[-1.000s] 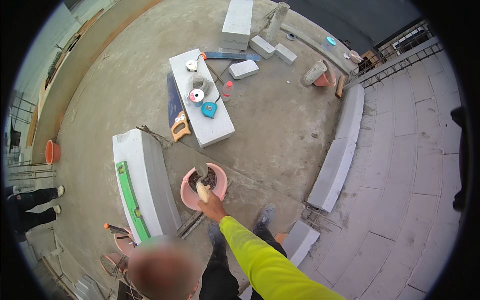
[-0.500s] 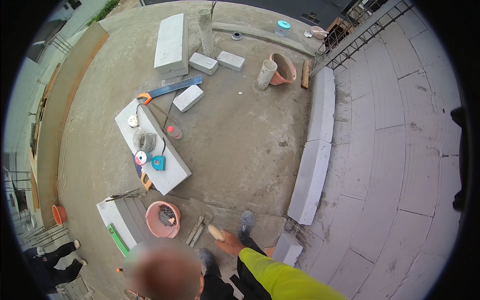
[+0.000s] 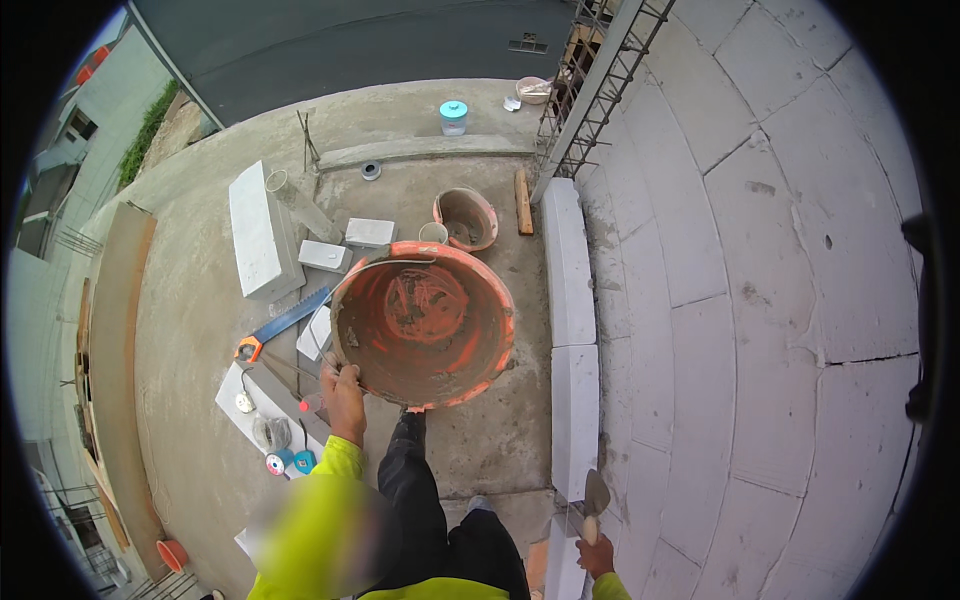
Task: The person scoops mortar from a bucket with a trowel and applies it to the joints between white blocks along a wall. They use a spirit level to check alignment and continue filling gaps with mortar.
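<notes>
Above the concrete floor, held up close under the camera: an orange bucket, mouth tilted toward the lens, inside smeared with grey mortar but nearly empty. Left hand clamped on the rim at the lower left, wire bail lying across the top edge. Right hand down low at the lower edge, closed round the handle of a trowel, blade pointing up, just beside a row of white blocks along the pale wall.

Farther off on the floor: a second bucket lying tipped, a wooden float beside it, loose blocks, a saw with orange grip, a capped tub.

Judged step: carrying or tipping the bucket to get at the last of the mortar. Next move likely calls for bringing the trowel across to the bucket's mouth, keeping the rim grip firm and the tilt steady so the residue does not slide out onto legs or floor.
</notes>
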`<action>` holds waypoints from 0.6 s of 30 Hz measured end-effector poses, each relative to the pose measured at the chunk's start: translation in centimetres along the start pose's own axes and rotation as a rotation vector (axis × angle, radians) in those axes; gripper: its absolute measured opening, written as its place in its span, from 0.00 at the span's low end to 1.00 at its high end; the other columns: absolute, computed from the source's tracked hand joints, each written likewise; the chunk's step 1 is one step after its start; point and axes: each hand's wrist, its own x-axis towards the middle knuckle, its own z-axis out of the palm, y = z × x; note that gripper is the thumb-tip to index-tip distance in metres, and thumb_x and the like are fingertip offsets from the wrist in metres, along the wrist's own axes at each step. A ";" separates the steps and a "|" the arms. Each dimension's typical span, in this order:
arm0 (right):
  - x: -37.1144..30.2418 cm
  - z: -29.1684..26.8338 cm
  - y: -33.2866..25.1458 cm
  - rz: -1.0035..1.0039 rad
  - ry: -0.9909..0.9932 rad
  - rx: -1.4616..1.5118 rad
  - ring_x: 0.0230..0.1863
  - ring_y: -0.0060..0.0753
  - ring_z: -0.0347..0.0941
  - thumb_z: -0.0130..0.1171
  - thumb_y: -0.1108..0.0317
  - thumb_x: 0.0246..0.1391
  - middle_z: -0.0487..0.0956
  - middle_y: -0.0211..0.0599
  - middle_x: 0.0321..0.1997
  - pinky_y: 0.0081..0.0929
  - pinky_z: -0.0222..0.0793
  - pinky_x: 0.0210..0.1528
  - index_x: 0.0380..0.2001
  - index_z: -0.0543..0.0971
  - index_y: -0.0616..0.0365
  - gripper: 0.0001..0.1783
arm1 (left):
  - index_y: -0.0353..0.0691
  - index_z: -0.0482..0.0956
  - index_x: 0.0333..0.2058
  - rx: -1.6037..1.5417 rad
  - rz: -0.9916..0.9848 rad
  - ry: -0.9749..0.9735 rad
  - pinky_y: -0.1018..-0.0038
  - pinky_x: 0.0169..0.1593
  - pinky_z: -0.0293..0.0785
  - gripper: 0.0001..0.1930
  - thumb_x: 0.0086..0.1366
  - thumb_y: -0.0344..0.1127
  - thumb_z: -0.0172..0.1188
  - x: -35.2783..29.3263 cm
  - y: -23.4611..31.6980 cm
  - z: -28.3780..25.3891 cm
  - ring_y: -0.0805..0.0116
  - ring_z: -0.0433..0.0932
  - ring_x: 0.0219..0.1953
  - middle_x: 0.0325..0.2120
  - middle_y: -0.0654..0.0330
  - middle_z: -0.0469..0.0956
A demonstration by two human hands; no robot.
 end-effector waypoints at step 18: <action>0.6 18.3 -27.4 0.301 0.039 0.477 0.15 0.25 0.71 0.62 0.67 0.55 0.72 0.32 0.22 0.26 0.69 0.16 0.33 0.69 0.62 0.13 | 0.29 0.74 0.42 0.240 -0.144 -0.311 0.65 0.28 0.83 0.14 0.61 0.31 0.48 44.0 -7.3 30.2 0.60 0.81 0.26 0.27 0.51 0.79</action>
